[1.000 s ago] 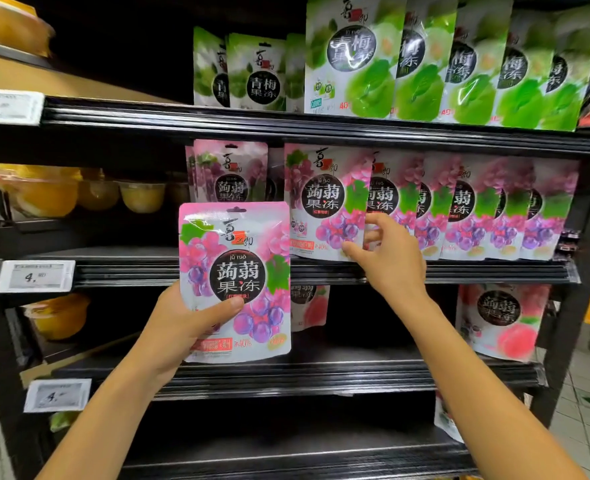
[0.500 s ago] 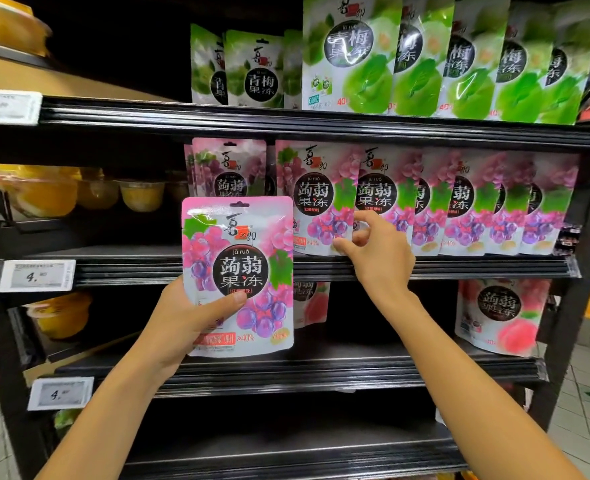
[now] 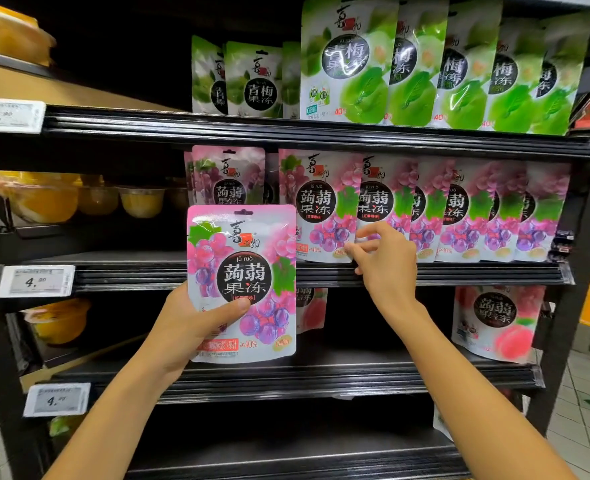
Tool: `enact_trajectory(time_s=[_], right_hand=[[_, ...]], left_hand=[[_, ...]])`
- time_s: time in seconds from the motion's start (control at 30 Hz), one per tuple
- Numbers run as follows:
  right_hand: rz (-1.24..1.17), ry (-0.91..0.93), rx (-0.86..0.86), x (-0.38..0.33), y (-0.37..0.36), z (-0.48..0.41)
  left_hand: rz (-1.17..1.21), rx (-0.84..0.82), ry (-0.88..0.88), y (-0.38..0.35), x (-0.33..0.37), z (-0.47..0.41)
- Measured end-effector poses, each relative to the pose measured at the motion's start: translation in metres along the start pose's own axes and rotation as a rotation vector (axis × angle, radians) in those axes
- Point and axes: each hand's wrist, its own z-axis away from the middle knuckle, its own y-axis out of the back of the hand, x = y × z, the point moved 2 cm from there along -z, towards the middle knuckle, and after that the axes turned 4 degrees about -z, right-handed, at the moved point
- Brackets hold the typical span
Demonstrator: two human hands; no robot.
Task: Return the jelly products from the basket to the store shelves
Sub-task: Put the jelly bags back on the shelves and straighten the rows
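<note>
My left hand (image 3: 189,327) grips a pink grape jelly pouch (image 3: 241,282) by its lower left part, thumb across the front. It holds the pouch upright in front of the middle shelf (image 3: 460,273). A row of the same grape pouches (image 3: 460,209) stands on that shelf. My right hand (image 3: 383,265) is at the shelf's front edge, with its thumb and forefinger tips touching the lower right corner of the leftmost front grape pouch (image 3: 321,209). The basket is out of view.
Green plum jelly pouches (image 3: 425,64) fill the top shelf, and peach pouches (image 3: 494,320) stand on the shelf below. Yellow fruit cups (image 3: 96,199) sit at the left. Price tags (image 3: 35,280) hang on the shelf edges. A gap lies left of the grape row.
My right hand has drawn down and back from between the shelf pouches to the lower corner of the front one. My left hand has lifted its pouch slightly toward the shelf.
</note>
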Motion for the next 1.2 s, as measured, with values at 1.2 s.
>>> enact_trajectory(time_s=[1.2], right_hand=[[-0.55,-0.233,-0.294,-0.064,-0.058,-0.009]], left_hand=[[-0.83,0.225,-0.506,-0.037,0.035,-0.032]])
